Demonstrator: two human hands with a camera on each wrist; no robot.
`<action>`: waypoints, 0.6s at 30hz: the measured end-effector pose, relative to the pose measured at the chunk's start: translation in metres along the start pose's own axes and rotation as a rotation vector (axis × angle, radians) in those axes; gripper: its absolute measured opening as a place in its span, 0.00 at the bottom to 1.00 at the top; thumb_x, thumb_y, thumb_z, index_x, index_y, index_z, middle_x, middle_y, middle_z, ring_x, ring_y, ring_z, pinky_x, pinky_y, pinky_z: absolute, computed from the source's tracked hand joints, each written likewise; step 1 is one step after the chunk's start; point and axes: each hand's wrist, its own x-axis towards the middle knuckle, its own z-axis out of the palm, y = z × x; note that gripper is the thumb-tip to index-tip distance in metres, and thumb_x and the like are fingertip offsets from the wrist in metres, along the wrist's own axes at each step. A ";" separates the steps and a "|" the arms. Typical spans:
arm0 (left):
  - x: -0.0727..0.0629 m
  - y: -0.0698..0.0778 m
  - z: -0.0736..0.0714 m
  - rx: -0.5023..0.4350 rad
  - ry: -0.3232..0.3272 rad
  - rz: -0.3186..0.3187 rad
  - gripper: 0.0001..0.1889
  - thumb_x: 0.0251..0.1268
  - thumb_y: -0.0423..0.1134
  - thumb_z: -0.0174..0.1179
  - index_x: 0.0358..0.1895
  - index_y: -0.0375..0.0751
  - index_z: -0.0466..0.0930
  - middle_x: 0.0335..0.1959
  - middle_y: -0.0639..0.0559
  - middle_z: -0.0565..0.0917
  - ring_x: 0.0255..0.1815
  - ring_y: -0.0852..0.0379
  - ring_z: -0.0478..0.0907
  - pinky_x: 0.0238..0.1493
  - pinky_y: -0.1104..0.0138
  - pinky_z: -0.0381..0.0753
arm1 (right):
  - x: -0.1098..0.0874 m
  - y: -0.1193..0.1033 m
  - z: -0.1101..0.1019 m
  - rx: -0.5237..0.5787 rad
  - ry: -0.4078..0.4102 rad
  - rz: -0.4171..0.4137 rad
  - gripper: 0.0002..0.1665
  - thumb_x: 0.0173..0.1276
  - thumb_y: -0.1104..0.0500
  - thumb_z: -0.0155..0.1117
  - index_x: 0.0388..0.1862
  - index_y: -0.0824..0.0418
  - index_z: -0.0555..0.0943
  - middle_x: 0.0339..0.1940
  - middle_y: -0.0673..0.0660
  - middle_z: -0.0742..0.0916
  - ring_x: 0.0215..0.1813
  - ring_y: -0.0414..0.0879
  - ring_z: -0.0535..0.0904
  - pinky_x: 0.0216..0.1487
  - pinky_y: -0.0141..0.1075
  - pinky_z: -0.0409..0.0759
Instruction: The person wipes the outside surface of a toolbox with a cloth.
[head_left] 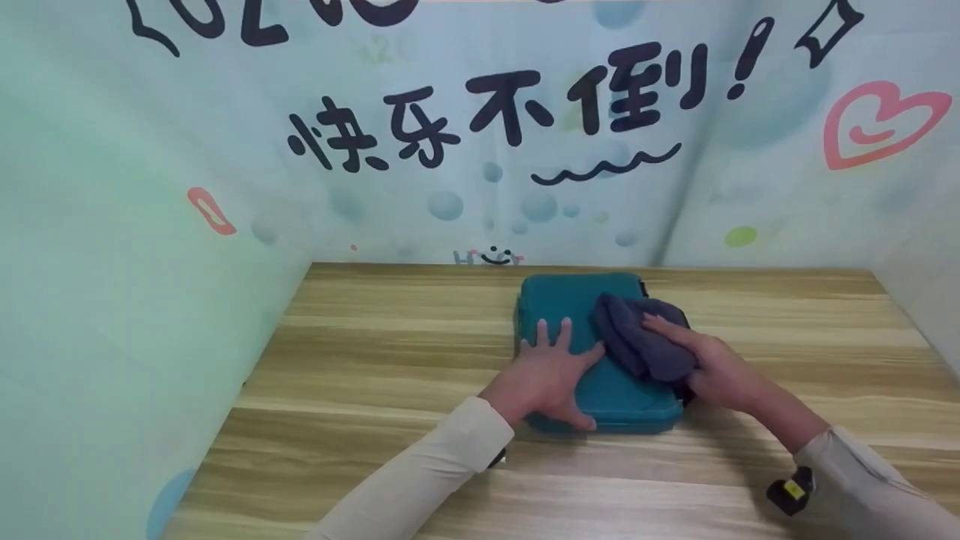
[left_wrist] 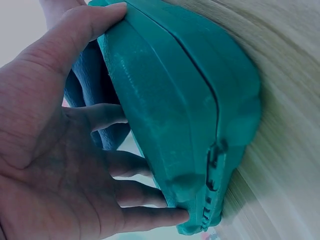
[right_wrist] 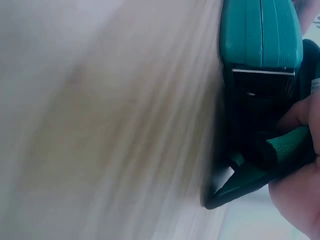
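A teal hard plastic case (head_left: 555, 300) lies closed on the table, its hinged side visible in the left wrist view. My left hand (head_left: 546, 379) rests on the lid with its fingers spread; in the left wrist view the same hand (left_wrist: 75, 165) has its fingertips on the case (left_wrist: 160, 100). On the lid's right part lies a dark blue-grey cloth (head_left: 645, 341), bunched up. My right hand (head_left: 724, 371) holds this cloth at the case's right edge. The right wrist view has the right hand (right_wrist: 300, 190) partly cut off, beside the case's black latch (right_wrist: 262, 82).
The wood-grain table (head_left: 390, 352) extends on both sides of the case. Behind it hangs a pale printed backdrop (head_left: 420, 225) with dark lettering, and a light side panel (head_left: 112, 300) stands at the left. A black wrist device (head_left: 791, 491) sits at the right sleeve.
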 end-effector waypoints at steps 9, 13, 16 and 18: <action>-0.002 -0.002 0.003 -0.014 0.018 0.009 0.56 0.54 0.71 0.67 0.83 0.66 0.46 0.83 0.39 0.42 0.79 0.30 0.38 0.72 0.43 0.56 | 0.022 0.017 -0.003 0.042 0.044 0.031 0.49 0.53 0.86 0.45 0.78 0.68 0.64 0.76 0.70 0.67 0.74 0.71 0.62 0.71 0.52 0.60; -0.002 -0.001 0.004 -0.018 0.024 0.011 0.55 0.55 0.71 0.68 0.83 0.66 0.46 0.83 0.39 0.42 0.79 0.30 0.38 0.71 0.42 0.56 | 0.034 0.026 -0.006 0.078 0.083 0.103 0.45 0.57 0.84 0.46 0.77 0.70 0.64 0.71 0.74 0.72 0.70 0.70 0.68 0.66 0.65 0.63; -0.002 -0.001 0.003 -0.028 0.019 0.010 0.55 0.55 0.70 0.68 0.83 0.66 0.46 0.83 0.39 0.41 0.79 0.30 0.38 0.72 0.42 0.56 | 0.043 0.031 -0.008 0.116 0.106 0.158 0.41 0.60 0.82 0.47 0.76 0.70 0.66 0.68 0.73 0.75 0.68 0.67 0.70 0.66 0.63 0.64; -0.002 -0.001 0.002 -0.038 0.013 0.006 0.55 0.55 0.70 0.68 0.83 0.66 0.46 0.83 0.40 0.41 0.79 0.30 0.37 0.72 0.42 0.55 | 0.048 0.033 -0.009 0.151 0.114 0.209 0.39 0.64 0.80 0.47 0.76 0.69 0.67 0.68 0.72 0.76 0.68 0.64 0.71 0.67 0.60 0.64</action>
